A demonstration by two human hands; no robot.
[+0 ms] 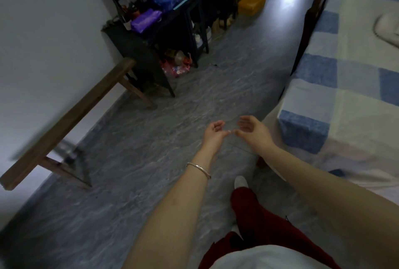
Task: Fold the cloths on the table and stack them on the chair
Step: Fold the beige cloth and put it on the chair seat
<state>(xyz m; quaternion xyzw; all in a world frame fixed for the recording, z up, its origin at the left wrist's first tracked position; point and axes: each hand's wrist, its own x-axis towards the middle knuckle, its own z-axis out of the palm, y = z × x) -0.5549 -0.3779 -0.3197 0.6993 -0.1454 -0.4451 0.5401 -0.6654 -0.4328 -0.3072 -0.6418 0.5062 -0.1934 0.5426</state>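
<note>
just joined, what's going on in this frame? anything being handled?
Nothing is being handled right now. The person holds both arms out over the grey floor, with the left hand and right hand palm up, close together and empty. No cloth is in either hand. A bed with a blue and white checked cover is on the right, a wooden bench is along the left wall, and a cluttered dark table is ahead.
</note>
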